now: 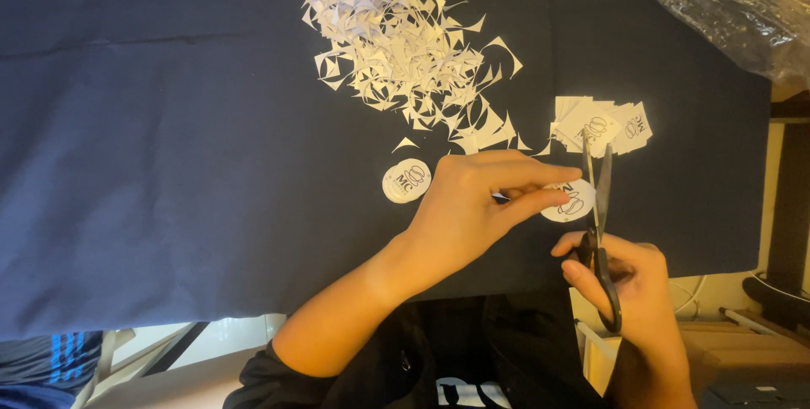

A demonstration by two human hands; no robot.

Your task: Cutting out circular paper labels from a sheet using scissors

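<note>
My left hand [481, 207] pinches a round white paper label [572, 200] with a dark printed design between thumb and fingers. My right hand [629, 278] grips black-handled scissors [597, 232], whose blades point up and away and close on the label's right edge. A finished round paper label [407, 180] lies on the dark cloth [169, 164] just left of my left hand. A stack of square white printed labels [601, 125] sits beyond the scissor tips.
A heap of small white paper offcuts [409, 55] spreads over the cloth at the top middle. Crinkled clear plastic wrap [726, 4] fills the top right corner. Shelving and cables [759, 316] show at the lower right, past the cloth's edge.
</note>
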